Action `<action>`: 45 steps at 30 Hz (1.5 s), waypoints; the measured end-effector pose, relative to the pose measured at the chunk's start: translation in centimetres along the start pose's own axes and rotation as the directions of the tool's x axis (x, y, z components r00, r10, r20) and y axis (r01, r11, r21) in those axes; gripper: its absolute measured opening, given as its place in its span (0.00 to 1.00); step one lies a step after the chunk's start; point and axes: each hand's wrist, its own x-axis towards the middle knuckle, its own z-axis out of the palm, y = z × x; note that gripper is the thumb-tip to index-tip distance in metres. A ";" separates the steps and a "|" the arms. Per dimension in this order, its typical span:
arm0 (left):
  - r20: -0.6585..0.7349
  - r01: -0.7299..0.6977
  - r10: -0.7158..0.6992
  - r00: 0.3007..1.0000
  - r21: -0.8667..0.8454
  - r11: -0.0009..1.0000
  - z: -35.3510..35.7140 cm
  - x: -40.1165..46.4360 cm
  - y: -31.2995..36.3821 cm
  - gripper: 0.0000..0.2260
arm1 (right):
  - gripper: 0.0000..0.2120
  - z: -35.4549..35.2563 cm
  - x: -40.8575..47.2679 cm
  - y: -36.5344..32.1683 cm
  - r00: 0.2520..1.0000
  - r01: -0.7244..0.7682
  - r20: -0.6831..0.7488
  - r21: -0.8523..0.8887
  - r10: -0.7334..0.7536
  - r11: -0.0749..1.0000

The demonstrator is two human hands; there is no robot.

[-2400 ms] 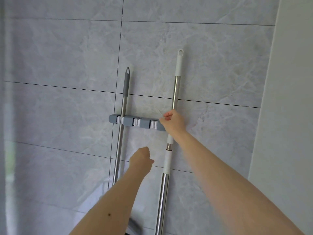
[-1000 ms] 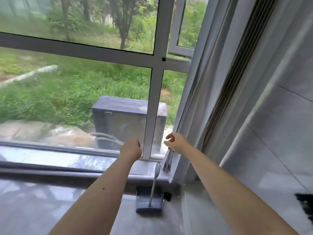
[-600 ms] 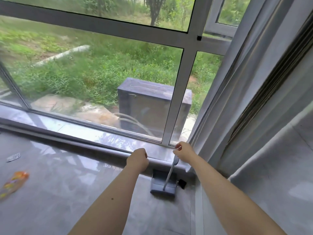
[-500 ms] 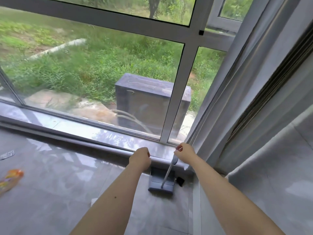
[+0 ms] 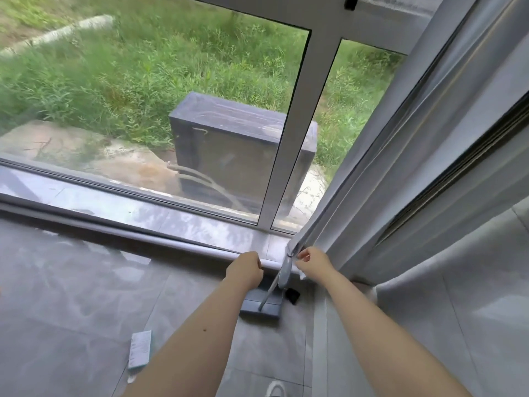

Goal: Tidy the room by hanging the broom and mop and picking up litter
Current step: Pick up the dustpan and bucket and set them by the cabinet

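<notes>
A grey dustpan (image 5: pixel 262 305) stands on the floor in the corner below the window, its metal handle (image 5: pixel 282 275) leaning up against the curtain edge. My right hand (image 5: pixel 315 263) is just right of the handle's grey top, thumb and fingers half curled and a small gap away from it. My left hand (image 5: pixel 246 269) hovers left of the handle, curled into a fist and holding nothing. A small white and teal packet (image 5: pixel 140 349) of litter lies on the floor at lower left. The broom, the mop and the wall rack are out of view.
A low grey window sill (image 5: pixel 171 222) runs across in front of the large glass pane. Grey curtains (image 5: pixel 386 167) hang at the right, and a tiled wall (image 5: pixel 472 296) is beside them. A small black object (image 5: pixel 292 295) lies by the dustpan.
My view swung from the wall rack with the hung poles to the window corner. Both hands came closer to the dustpan handle, and the white and teal packet came into view.
</notes>
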 end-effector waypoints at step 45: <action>0.188 0.334 -0.277 0.942 -0.489 0.805 6.2 7.9 -4.0 0.04 | 0.17 8.3 10.7 -1.3 0.875 -0.131 0.483 0.196 0.020 0.972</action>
